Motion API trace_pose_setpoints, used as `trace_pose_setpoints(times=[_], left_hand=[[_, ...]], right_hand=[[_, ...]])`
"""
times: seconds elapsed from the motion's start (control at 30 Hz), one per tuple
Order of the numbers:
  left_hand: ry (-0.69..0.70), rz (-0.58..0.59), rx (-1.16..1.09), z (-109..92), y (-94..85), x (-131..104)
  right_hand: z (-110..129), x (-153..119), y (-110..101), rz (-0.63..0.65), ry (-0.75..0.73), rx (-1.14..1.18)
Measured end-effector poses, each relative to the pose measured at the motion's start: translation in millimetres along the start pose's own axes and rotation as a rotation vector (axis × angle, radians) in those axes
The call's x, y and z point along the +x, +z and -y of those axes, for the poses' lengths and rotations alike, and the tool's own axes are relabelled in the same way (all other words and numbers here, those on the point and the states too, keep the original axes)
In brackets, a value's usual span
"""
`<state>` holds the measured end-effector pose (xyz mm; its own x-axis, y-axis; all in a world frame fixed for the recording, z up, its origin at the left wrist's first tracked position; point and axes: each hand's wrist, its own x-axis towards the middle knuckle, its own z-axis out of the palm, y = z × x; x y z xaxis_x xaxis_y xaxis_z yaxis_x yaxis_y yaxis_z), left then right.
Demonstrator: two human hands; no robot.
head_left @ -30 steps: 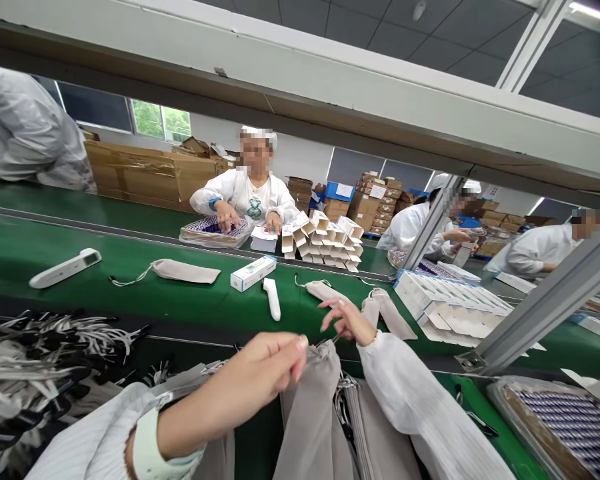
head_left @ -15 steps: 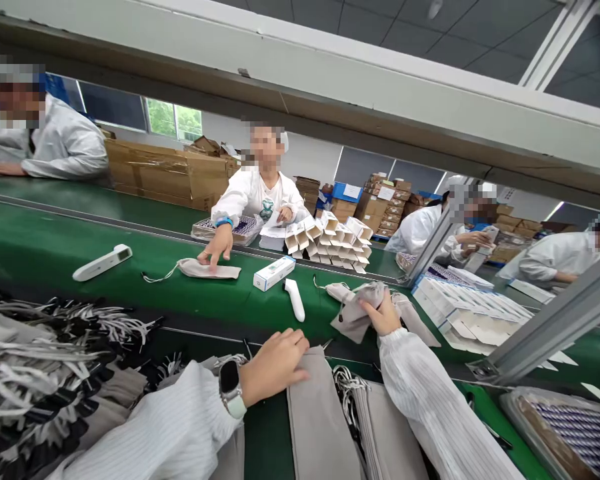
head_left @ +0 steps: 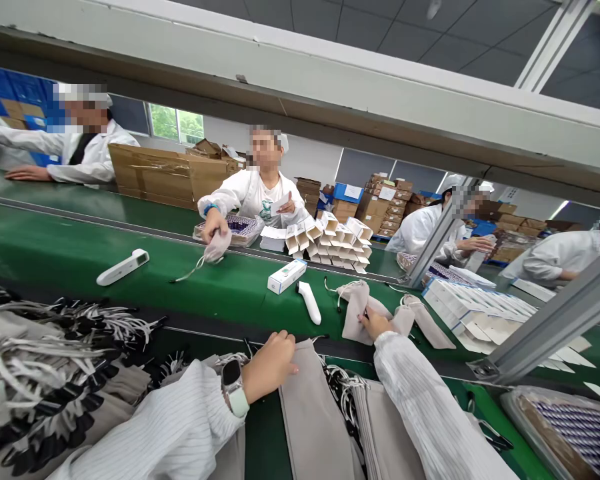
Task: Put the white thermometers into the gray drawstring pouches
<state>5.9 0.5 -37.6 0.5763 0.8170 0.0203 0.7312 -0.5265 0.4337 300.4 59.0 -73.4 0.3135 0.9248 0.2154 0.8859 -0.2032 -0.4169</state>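
My left hand point(head_left: 271, 365) is closed at the upper left edge of a flat grey drawstring pouch point(head_left: 316, 407), with the thumb against the cloth and the fingertips partly hidden. On the green belt, my right hand point(head_left: 377, 323) pinches another grey pouch point(head_left: 356, 310), its cord trailing to the left. Beside it lie more pouches, one of them a filled-looking pouch point(head_left: 427, 320). A white handheld thermometer point(head_left: 309, 303) rests left of my right hand, near a white and blue box point(head_left: 287, 276). Farther left is a second thermometer point(head_left: 123, 267), its small display facing up.
Piles of pouches with white cords point(head_left: 40, 360) cover the near left, and a stack of pouches point(head_left: 387, 427) lies between my arms. Across the belt, a co-worker's hand point(head_left: 214, 225) holds a pouch. Open cartons point(head_left: 330, 240) and a metal post point(head_left: 443, 230) stand beyond.
My right hand has lowered its pouch to the belt. My left hand has curled and shifted slightly left. The co-worker has picked up a pouch; the thermometers and box have moved right.
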Motion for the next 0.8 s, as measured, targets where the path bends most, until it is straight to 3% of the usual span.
trace_pose_setpoints(times=[0.1, 0.2, 0.3, 0.43, 0.53, 0.63, 0.73, 0.8], left_hand=[[-0.049, 0.01, -0.052, 3.5, -1.4, 2.9], [-0.065, -0.008, -0.084, 3.9, -1.3, 4.1], [-0.041, -0.023, -0.076, 1.3, -2.3, 2.5], [-0.004, -0.039, -0.021, -5.3, -11.0, -3.7], [0.027, -0.005, 0.004, -10.6, -22.1, -8.8], [0.065, 0.037, -0.015, -14.1, -31.6, -11.6], [0.11, 0.077, -0.11, -14.9, -36.2, -10.4], [0.125, 0.119, -0.183, -14.5, -36.9, -8.0]], right_hand=[[15.3, -7.5, -12.9, -0.025, 0.013, -0.116], [47.6, -13.5, -19.2, -0.001, -0.096, -0.18], [86.1, -9.3, -8.1, 0.139, -0.157, -0.138], [118.9, 8.1, 21.9, 0.227, -0.057, -0.007], [120.7, 16.7, 37.6, 0.217, -0.004, 0.124], [109.3, 16.3, 37.1, 0.186, 0.008, 0.322], [96.0, 5.9, 17.6, 0.159, -0.013, 0.533], [92.1, -7.0, -3.0, 0.146, -0.062, 0.819]])
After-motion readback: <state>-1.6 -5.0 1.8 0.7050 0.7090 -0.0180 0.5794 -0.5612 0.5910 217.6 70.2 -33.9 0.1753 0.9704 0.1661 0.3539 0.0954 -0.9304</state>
